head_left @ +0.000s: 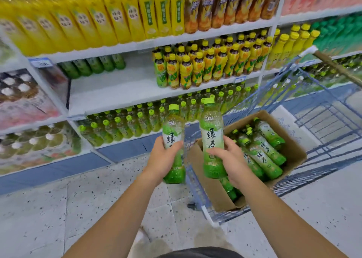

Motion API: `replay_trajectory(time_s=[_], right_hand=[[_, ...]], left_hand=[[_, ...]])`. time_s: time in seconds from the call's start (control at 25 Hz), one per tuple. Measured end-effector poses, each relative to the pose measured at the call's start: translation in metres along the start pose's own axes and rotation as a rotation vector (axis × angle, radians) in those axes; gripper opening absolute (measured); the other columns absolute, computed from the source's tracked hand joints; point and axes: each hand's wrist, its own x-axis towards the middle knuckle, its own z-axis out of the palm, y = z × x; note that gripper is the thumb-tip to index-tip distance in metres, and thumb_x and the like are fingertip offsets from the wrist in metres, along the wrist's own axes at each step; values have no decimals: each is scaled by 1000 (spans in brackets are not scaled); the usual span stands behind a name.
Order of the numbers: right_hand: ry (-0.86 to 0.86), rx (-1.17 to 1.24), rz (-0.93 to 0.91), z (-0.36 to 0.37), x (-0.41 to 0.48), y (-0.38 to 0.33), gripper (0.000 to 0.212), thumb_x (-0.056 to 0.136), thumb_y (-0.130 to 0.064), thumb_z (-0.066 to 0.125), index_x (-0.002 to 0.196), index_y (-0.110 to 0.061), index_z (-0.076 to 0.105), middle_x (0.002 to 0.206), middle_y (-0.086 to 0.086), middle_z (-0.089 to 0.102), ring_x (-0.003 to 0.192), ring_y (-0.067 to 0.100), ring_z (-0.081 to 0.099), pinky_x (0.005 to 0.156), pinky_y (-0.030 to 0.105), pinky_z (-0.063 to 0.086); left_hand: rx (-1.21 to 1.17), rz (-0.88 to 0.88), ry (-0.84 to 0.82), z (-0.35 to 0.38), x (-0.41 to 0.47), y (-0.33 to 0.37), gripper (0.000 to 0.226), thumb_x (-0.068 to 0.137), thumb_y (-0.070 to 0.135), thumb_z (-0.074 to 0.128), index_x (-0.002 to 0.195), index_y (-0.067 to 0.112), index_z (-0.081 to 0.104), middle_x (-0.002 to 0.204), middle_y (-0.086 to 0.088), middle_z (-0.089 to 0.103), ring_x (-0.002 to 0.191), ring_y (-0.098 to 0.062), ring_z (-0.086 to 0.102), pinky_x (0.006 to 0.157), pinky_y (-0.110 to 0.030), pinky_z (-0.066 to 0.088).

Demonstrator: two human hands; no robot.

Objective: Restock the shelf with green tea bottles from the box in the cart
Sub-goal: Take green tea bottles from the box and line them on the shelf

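Two clear plastic green tea bottles with lime caps are held upright just beside the brown cardboard box (pixel 293 150): one (pixel 173 136) in the left hand (pixel 163 159), the other (pixel 212 132) in the right hand (pixel 231 159), fingers (pixel 176 146) curled round each. Restocking looks midway. Many bottles (pixel 262 158) lie in the box in the blue wire cart (pixel 323 120), and the white metal shelf (pixel 117 93) shows a bare stretch. The box's depth is hidden, and the shelf tags are blurred.

The floor (pixel 58 208) is pale speckled terrazzo laid in large slabs with thin seams. White metal shelving (pixel 121 93) runs along the aisle above a blue base panel (pixel 58 169), its tiers carrying tall yellow bottles (pixel 117 18) up top and yellow-capped drinks (pixel 205 65) lower down. The light is bright and even, with only soft shadows.
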Motion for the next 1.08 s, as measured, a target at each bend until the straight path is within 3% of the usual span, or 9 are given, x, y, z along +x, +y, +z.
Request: replay_trajectory(time_s=[0.08,0.2,0.28,0.4,0.64,0.84,1.08], right_hand=[[25,1,-48,51,-3,-6,30,85,-9,73,106,-29,68,95,-2,78,83,22,76,70,40,61],[0,1,-93,118,-1,-18,29,86,-10,73,112,-23,68,99,3,77,83,23,76,65,37,59],[-44,8,-84,155,4,-25,31,87,-10,72,115,-21,68,99,2,78,85,23,75,70,39,58],[-88,34,-77,198,20,-32,31,86,-7,73,111,-23,69,99,0,78,90,25,75,80,45,59],[-156,0,-95,254,89,-41,39,84,-6,76,118,-23,65,110,-1,75,102,20,71,92,46,56],[-194,-31,-81,275,168,-47,44,82,-1,76,111,-32,63,112,-3,74,106,19,69,99,51,52],[-227,-18,-105,291,289,-50,43,83,2,73,109,-31,63,107,-5,75,103,17,70,96,47,54]], left_hand=[[-3,49,-11,-53,-1,3,40,93,40,66,128,29,50,116,7,64,103,-12,63,90,-41,52],[32,96,-2,-128,0,13,37,93,37,69,124,29,50,110,8,64,97,-10,64,77,-30,53],[70,134,25,-172,3,17,41,89,34,74,123,27,52,109,8,65,94,-8,65,68,-23,51],[111,177,70,-218,18,19,51,81,28,84,122,27,54,110,9,66,94,-4,67,69,-15,51],[216,200,200,-254,73,24,58,69,31,91,118,29,62,105,16,72,91,2,68,80,-21,56],[254,144,246,-258,133,36,49,68,30,91,107,32,62,97,15,73,84,2,69,71,-17,54],[270,112,266,-259,255,27,53,65,36,91,108,29,61,98,10,73,87,-7,70,79,-32,61]])
